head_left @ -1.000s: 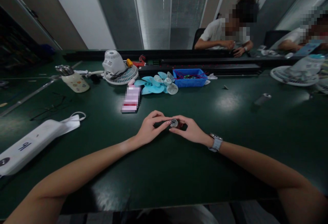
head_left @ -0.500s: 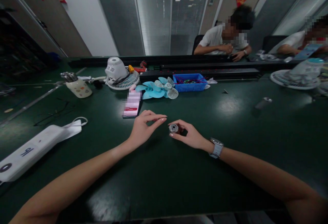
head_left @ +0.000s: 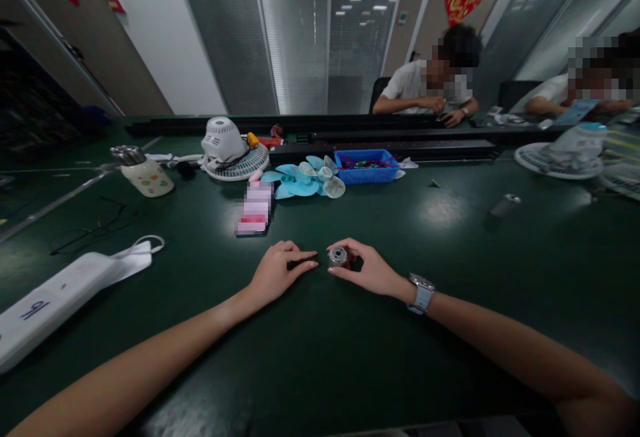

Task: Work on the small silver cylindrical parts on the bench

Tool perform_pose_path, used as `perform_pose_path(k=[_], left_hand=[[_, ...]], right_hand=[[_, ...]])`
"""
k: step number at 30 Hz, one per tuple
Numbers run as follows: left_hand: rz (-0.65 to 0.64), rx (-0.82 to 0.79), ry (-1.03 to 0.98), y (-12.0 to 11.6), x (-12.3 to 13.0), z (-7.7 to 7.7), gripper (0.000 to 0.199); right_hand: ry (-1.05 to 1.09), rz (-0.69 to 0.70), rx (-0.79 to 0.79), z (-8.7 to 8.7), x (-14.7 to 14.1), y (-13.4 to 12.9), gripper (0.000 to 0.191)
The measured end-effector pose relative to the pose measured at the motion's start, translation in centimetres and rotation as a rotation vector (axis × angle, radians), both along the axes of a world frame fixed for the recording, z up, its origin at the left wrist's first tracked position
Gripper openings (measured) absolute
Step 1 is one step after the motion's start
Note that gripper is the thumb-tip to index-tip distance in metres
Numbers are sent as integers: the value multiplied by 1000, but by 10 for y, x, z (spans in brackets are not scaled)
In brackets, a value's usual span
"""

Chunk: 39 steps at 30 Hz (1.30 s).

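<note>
A small silver metal cylinder with a round top and a dark centre stands upright on the green table. My right hand, with a watch on its wrist, has thumb and fingers around the cylinder from the right. Just left of it is my left hand, its thumb and forefinger apart with nothing between them. A pink-screened phone lies beyond my left hand.
Blue fan blades, a blue bin of wires and a white fan part are farther back. At left are a bottle and a white power strip. Another cylinder lies right. Two people sit across.
My left hand has moved slightly down and left, and its thumb and forefinger are farther apart. The view has shifted a little. My right hand is still around the cylinder.
</note>
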State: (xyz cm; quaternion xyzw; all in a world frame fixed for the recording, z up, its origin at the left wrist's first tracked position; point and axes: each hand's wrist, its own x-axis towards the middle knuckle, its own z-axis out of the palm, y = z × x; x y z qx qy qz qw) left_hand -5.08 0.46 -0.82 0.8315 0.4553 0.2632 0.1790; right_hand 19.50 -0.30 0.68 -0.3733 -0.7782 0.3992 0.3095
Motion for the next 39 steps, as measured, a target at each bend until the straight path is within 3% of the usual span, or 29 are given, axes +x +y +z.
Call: perform_pose_path(k=[3, 5, 8, 13, 18, 24, 26, 28, 30, 32, 35, 37, 39], left_hand=[[64, -66, -96, -2, -1, 6, 39], [126, -109, -180, -2, -2, 7, 39], [161, -160, -259, 0, -5, 6, 37], [118, -182, -253, 5, -7, 4, 31], [123, -146, -179, 3, -4, 7, 29], [148, -125, -134, 4, -2, 5, 30], [179, -121, -135, 4, -3, 3, 30], [220, -119, -152, 5, -3, 1, 30], [255, -117, -164, 6, -3, -1, 30], [287, -117, -161, 7, -3, -2, 30], [324, -120, -135, 6, -2, -1, 30], [332, -116, -120, 5, -3, 0, 29], [325, -110, -115, 4, -4, 0, 29]], right_hand=[[-13, -46, 33, 2, 4, 2, 39], [0, -151, 66, 4, 16, 12, 40], [46, -445, 156, 5, 52, 42, 47], [-71, -1019, 350, -6, 147, 97, 53], [-230, -1323, 309, -21, 208, 108, 42], [-243, -1411, 155, -21, 207, 105, 51], [-272, -1494, 228, -11, 193, 101, 66], [-304, -1558, 411, 3, 170, 92, 77], [-299, -1437, 607, 15, 135, 78, 70], [-276, -1072, 656, 21, 93, 60, 52], [-330, -348, 390, 19, 31, 31, 43], [-370, -113, 286, 15, 1, 20, 45], [-392, -48, 266, 12, -18, 17, 46]])
